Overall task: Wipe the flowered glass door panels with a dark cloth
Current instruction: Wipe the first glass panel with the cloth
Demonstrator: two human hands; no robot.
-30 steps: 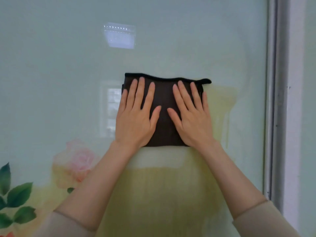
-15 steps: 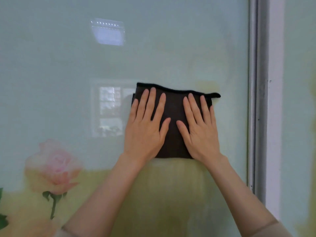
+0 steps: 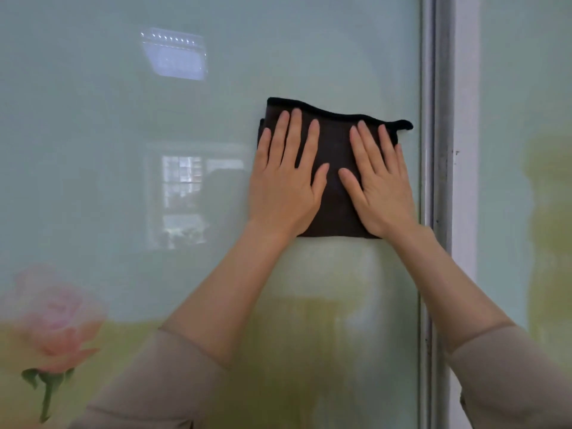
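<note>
Fingers (image 3: 294, 134) straight: left hand (image 3: 283, 190), right hand (image 3: 383, 193) flat atop dark cloth (image 3: 335, 144).

Glossy, reflective glass panel (image 3: 123, 181) — matt dark cloth (image 3: 335, 181) — brushed metal frame (image 3: 435, 150).

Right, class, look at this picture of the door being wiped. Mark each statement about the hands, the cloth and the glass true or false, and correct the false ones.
1. The left hand and the right hand both lie flat on the dark cloth, fingers straight. True.
2. The cloth is bunched into a ball. False: it is folded flat against the glass panel.
3. A pink rose shows at the panel's lower left. True.
4. The cloth lies right of the metal door frame. False: it lies left of the frame.
5. A window reflection shows in the glass left of the hands. True.
</note>
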